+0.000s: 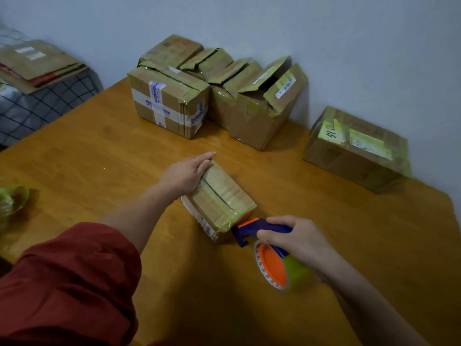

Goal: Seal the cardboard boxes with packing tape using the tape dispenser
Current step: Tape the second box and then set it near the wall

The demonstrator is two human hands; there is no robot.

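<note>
A honey-coloured wooden table (99, 158) stands in the corner of a room with a plain pale wall (324, 33). To the left, off the table, a checked cloth (37, 106) carries a stack of flattened cardboard (37, 63). A crumpled wad of greenish tape (12, 199) lies at the table's left edge.

The small cardboard box (222, 198) lies near the middle of the table. A strip of yellowish clear tape runs along its top seam and folds over the near end. The left hand (185, 174), on a bare forearm below a rolled red sleeve (69, 283), lies flat on the box's far left edge, fingers straight and together. The right hand (296, 239) has its fingers curled round the blue handle of the tape dispenser (259, 231), whose orange-and-blue head meets the box's near end. The tape roll (282, 268) on an orange hub hangs below the hand.

Against the wall stand larger boxes. One box (167, 101) is crossed with white-and-blue printed tape. Just beside it an open box (264, 108) has its flaps raised; its inside is dark and possibly empty. A closed box (356, 151) sits well apart to the right.
</note>
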